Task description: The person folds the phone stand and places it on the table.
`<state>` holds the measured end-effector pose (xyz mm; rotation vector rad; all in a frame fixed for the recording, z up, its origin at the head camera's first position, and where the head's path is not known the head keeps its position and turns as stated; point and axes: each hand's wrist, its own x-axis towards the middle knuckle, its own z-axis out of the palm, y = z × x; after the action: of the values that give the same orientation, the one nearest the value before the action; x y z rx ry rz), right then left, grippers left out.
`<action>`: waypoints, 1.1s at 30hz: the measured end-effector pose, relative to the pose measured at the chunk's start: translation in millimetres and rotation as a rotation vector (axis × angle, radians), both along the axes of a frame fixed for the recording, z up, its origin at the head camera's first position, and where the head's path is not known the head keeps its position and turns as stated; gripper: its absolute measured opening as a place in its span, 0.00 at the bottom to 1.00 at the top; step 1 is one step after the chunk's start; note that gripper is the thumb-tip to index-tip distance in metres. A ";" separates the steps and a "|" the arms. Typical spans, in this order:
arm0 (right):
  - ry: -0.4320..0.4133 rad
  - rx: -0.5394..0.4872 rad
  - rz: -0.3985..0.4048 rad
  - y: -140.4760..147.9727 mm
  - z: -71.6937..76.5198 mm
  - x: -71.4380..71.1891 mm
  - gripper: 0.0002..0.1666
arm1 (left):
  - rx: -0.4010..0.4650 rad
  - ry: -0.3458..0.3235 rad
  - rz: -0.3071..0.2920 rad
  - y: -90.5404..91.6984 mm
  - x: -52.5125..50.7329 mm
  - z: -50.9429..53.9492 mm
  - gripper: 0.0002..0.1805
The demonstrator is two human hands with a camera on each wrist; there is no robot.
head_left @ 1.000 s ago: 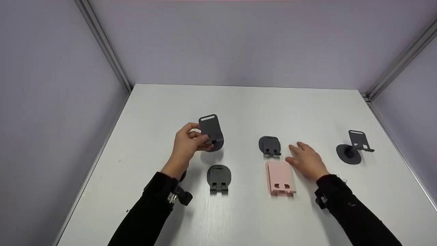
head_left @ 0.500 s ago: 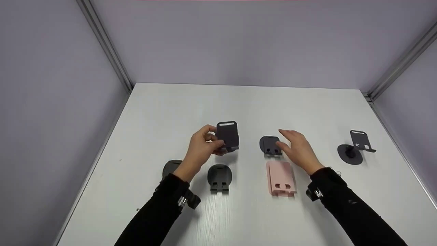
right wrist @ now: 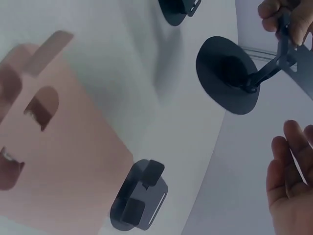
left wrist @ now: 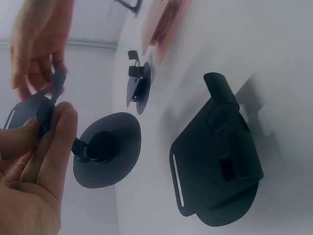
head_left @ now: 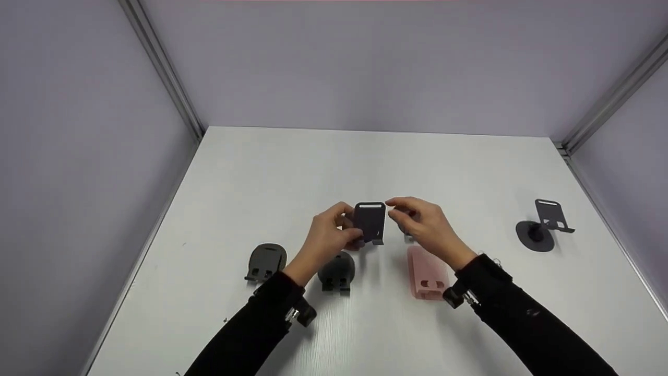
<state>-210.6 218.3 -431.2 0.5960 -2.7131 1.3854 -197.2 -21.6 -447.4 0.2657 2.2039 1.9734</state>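
Above the middle of the table my left hand (head_left: 331, 232) pinches a dark grey phone stand (head_left: 370, 222) by its left side. The stand's plate is unfolded, and its round base (left wrist: 107, 152) hangs clear of the table in the left wrist view. My right hand (head_left: 428, 224) is just to the right of that stand, with fingers loosely bent and a gap to it in the right wrist view. Below the right hand lies a pink phone stand (head_left: 428, 274), folded. Another dark folded stand (right wrist: 142, 196) is mostly covered by the right hand in the head view.
Two more dark folded phone stands lie on the near left: one stand (head_left: 266, 261) beside my left forearm, another stand (head_left: 336, 271) beneath my left wrist. An unfolded dark stand (head_left: 535, 237) stands at the far right. Grey panels (head_left: 334, 68) enclose the white table (head_left: 261, 167).
My left hand has carried the dark phone stand rightward and turned its plate more upright. My right hand has moved left from beside the pink stand to close beside the held one.
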 end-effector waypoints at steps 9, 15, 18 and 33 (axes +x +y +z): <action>-0.085 -0.098 0.000 -4.7 -0.6 1.2 0.09 | -0.023 0.058 -0.046 5.8 2.4 -4.6 0.14; -0.092 -0.147 0.034 -5.3 -1.4 3.6 0.08 | -0.074 0.093 -0.084 4.1 2.4 -7.1 0.15; -0.064 -0.176 0.052 -5.6 -0.9 4.4 0.08 | -0.079 0.085 -0.101 -0.8 1.3 -7.0 0.14; 0.008 -0.175 0.051 -16.0 5.6 11.7 0.04 | -0.290 0.063 -0.091 -13.3 -10.1 -25.9 0.35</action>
<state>-198.8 202.3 -425.6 0.6594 -2.5511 1.6068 -207.3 -34.9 -473.3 0.3827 2.4315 1.5941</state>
